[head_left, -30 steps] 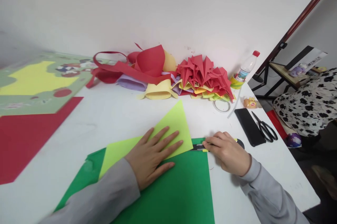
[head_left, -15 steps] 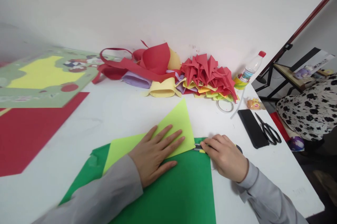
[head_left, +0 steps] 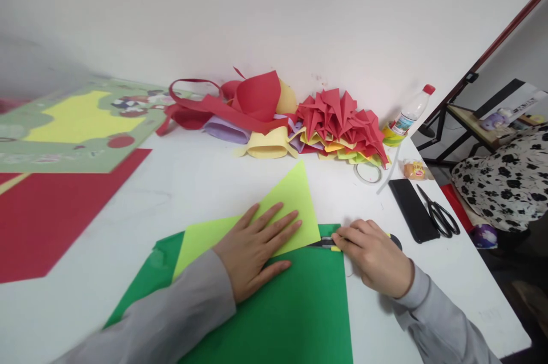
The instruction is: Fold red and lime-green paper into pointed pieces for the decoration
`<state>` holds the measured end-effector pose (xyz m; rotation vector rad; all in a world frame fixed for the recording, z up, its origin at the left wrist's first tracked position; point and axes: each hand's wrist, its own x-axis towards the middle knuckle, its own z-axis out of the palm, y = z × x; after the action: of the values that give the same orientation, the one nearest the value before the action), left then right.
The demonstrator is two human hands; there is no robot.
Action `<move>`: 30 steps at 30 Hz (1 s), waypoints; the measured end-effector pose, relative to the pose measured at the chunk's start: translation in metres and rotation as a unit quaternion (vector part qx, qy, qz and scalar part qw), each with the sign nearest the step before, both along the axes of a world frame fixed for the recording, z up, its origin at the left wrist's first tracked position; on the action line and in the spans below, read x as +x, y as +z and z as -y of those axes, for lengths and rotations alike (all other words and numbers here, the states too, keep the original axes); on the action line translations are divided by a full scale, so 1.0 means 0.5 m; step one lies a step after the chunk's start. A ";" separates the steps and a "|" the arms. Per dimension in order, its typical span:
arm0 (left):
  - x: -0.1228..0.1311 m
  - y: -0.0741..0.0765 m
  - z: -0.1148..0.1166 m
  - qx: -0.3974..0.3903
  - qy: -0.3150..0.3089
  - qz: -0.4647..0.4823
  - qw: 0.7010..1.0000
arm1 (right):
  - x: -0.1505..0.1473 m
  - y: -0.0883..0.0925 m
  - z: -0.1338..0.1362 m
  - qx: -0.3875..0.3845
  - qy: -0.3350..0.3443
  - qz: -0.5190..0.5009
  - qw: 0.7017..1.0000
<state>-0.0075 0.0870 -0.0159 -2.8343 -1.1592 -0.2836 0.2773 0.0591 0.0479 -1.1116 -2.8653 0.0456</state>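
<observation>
My left hand (head_left: 259, 250) lies flat with spread fingers on a lime-green paper (head_left: 295, 190), pressing it onto a larger dark green sheet (head_left: 299, 307). The lime paper is folded, with one pointed corner sticking up past the green sheet's far edge. In my right hand (head_left: 372, 253) is a utility knife (head_left: 327, 242) with a yellow and black handle. Its blade points left and lies at the lime paper's lower right edge, over the green sheet. The blade's tip is partly tucked by the paper, and my fingers cover most of the handle.
Behind are red folded paper shapes (head_left: 338, 116), curled red paper (head_left: 259, 101) and a tape roll (head_left: 367, 173). At right lie a black phone (head_left: 413, 210), scissors (head_left: 439, 213), a wrapped snack (head_left: 415, 170) and a bottle (head_left: 411, 113). A patterned board (head_left: 85, 156) overlaps red paper (head_left: 55, 227) at left.
The knife blade has slid a little left along the lime paper's edge, and more of it shows. My left hand stays pressed on the paper. The whole view has shifted slightly.
</observation>
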 end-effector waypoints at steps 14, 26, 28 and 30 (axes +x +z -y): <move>0.002 0.004 0.003 -0.008 0.008 -0.003 1.000 | -0.008 0.001 0.011 -0.007 0.002 -0.024 1.000; 0.002 0.003 0.003 -0.008 0.010 -0.002 1.000 | -0.020 -0.007 0.017 0.026 0.003 -0.022 0.999; 0.002 0.004 0.004 -0.007 0.010 -0.001 1.000 | -0.023 -0.011 0.019 0.039 -0.001 -0.022 0.999; 0.003 0.005 0.004 -0.008 0.010 -0.001 1.000 | -0.027 -0.016 0.021 0.050 -0.004 -0.021 0.999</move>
<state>-0.0061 0.0848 -0.0136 -2.8332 -1.1948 -0.2725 0.2639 0.0488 0.0396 -1.0891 -2.7933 -0.0731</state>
